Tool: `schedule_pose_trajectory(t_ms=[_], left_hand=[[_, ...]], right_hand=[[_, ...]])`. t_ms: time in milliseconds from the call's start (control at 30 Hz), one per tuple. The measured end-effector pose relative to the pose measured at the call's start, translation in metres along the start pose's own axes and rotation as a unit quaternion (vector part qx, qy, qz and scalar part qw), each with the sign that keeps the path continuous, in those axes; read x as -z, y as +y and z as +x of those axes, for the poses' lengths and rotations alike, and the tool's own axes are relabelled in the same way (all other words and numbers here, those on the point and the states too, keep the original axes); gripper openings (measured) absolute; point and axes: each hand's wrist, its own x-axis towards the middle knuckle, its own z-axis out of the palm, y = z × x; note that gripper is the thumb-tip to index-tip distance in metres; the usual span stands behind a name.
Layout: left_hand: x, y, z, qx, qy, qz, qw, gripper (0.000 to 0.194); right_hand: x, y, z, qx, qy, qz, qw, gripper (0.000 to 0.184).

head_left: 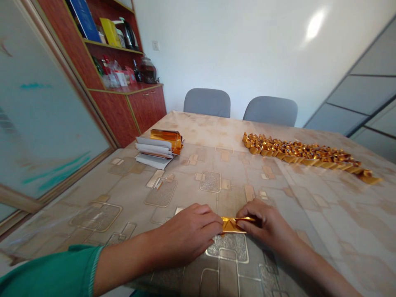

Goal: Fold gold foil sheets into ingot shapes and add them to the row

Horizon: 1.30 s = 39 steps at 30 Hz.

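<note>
A small piece of gold foil paper (pixel 232 225), partly folded, lies on the patterned tablecloth (pixel 216 165) near the front edge. My left hand (pixel 188 235) pinches its left end with curled fingers. My right hand (pixel 266 225) presses and pinches its right end. Both hands rest on the table around the paper. A long row of several finished gold folded pieces (pixel 306 154) lies at the far right of the table.
A stack of white sheets topped with gold foil paper (pixel 159 148) sits at the far left of the table. Two grey chairs (pixel 238 105) stand behind the table. A red-brown cabinet (pixel 123 82) with bottles and boxes stands at the left wall.
</note>
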Motion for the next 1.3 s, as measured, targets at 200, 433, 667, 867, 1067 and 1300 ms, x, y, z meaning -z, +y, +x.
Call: schedule_pose_trajectory(t_ms=[200, 433, 667, 867, 1067, 1300], left_hand=[[-0.002, 0.001, 0.004, -0.03, 0.009, 0.042, 0.999, 0.028], [-0.009, 0.004, 0.001, -0.023, 0.013, 0.077, 0.997, 0.024], [-0.008, 0.008, 0.001, -0.001, -0.026, 0.067, 0.997, 0.022], [-0.006, 0.008, 0.002, -0.016, -0.032, 0.076, 0.996, 0.025], [-0.006, 0.008, 0.001, -0.029, -0.022, 0.084, 0.996, 0.03], [0.0, 0.008, 0.006, -0.045, -0.043, 0.11, 0.992, 0.028]], right_hand=[[-0.004, 0.001, 0.0, -0.009, 0.028, -0.043, 0.999, 0.013], [-0.007, 0.001, -0.004, 0.008, 0.04, -0.035, 0.999, 0.016], [-0.007, 0.002, -0.006, -0.014, 0.02, -0.06, 0.998, 0.012], [-0.006, 0.001, -0.007, -0.015, 0.002, -0.098, 0.995, 0.012], [-0.005, -0.003, -0.008, 0.011, 0.014, -0.154, 0.988, 0.007], [-0.012, -0.001, -0.012, 0.05, 0.02, -0.222, 0.973, 0.007]])
